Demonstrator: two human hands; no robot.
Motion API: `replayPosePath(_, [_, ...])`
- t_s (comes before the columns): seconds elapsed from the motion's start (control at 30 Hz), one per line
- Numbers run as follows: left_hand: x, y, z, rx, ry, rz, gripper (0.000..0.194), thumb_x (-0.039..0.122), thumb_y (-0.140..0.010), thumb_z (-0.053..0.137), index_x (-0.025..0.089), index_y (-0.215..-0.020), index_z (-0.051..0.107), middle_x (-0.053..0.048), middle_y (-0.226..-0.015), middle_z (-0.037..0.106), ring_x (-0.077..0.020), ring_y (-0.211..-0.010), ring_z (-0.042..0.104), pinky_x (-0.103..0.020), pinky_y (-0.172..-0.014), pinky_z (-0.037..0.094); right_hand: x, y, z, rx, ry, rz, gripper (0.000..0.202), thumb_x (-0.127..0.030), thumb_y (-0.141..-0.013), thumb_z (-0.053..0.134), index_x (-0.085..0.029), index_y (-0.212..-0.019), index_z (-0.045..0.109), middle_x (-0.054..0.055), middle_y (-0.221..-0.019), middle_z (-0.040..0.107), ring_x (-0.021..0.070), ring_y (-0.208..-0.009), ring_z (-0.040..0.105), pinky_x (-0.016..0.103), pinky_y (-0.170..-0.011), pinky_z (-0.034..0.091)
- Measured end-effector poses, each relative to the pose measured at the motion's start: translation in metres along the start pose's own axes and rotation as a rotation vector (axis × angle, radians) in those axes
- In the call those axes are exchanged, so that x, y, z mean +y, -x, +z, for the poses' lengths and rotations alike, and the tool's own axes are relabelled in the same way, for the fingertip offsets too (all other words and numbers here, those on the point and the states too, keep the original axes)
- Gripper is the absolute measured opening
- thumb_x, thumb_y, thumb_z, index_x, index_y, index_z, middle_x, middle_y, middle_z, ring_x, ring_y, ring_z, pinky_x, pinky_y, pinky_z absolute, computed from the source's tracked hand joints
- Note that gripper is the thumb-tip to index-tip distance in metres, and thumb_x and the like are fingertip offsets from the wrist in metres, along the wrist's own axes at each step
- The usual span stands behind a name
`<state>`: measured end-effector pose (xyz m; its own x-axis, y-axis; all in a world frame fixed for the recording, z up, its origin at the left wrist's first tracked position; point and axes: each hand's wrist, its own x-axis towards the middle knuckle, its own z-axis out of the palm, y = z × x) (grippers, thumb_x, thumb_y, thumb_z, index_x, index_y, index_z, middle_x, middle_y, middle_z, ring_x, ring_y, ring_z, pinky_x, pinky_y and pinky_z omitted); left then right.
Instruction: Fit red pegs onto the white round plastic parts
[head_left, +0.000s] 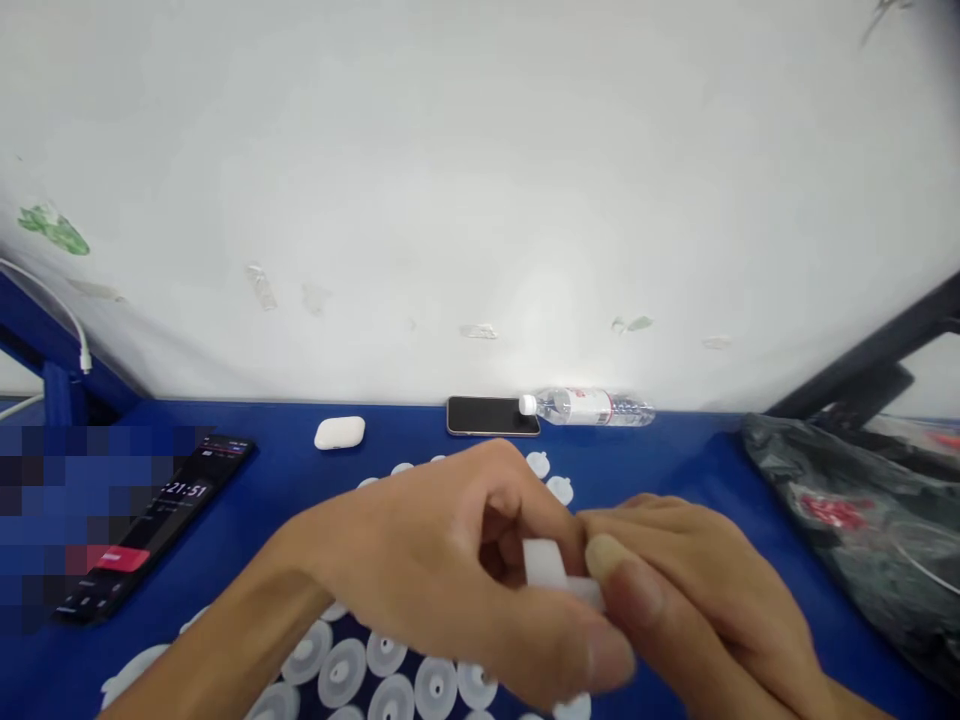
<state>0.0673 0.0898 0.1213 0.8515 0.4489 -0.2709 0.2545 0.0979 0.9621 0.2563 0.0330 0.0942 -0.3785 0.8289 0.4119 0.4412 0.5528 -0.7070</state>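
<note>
My left hand (450, 570) is curled around a small white plastic piece (544, 565), with the thumb below it and the fingers behind. My right hand (697, 590) meets it from the right, its thumb and bent fingers closed at the right end of the same piece. The piece has a wider block at its left and a narrower part toward the right thumb; the fingers hide the rest of it. Beneath my left hand lie several translucent white round discs (343, 672), most with a small mark or hole at the centre. More discs show beyond the hands.
Along the wall stand or lie a white earbud case (340, 433), a dark phone (480, 417) and a clear bottle (589, 407) on its side. A lit phone (161, 525) lies at the left of the blue table (675, 460). A dark plastic bag (862, 530) is at the right.
</note>
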Motion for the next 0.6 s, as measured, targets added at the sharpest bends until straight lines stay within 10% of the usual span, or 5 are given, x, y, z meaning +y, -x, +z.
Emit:
replayPosePath(0.17, [-0.014,0.016,-0.020,-0.038,0.187,0.129,0.025,0.034,-0.075,0.060,0.021,-0.054,0.060,-0.001,-0.045,0.050,-0.0090,-0.035,0.035,-0.028,-0.035,0.022,0.027,-0.012,-0.008,0.290,-0.271,0.077,0.052,-0.045,-0.105,0.040,-0.024,-0.058,0.030,-0.004,-0.052,0.026,0.0138,-0.046,0.027,0.032,-0.043,0.027])
replayPosePath(0.37, [0.008,0.029,-0.022,0.399,0.053,0.162,0.023,0.039,-0.094,0.053,0.023,-0.081,0.063,-0.001,-0.068,0.063,-0.0106,-0.053,0.048,-0.024,-0.043,0.025,0.064,-0.025,0.009,-0.279,0.384,0.111,0.033,-0.036,-0.104,0.040,-0.023,-0.074,0.042,-0.003,-0.062,0.052,0.0129,-0.053,0.041,0.030,-0.055,0.024])
replayPosePath(0.6, [-0.008,0.029,-0.007,0.943,-0.535,0.066,0.038,0.058,-0.093,0.055,0.027,-0.097,0.075,-0.002,-0.108,0.071,-0.0176,-0.084,0.062,-0.029,-0.075,0.051,0.083,-0.021,0.010,-0.353,0.509,0.116,0.027,-0.045,-0.105,0.041,-0.026,-0.116,0.057,-0.005,-0.058,0.058,0.0177,-0.055,0.058,0.028,-0.056,0.026])
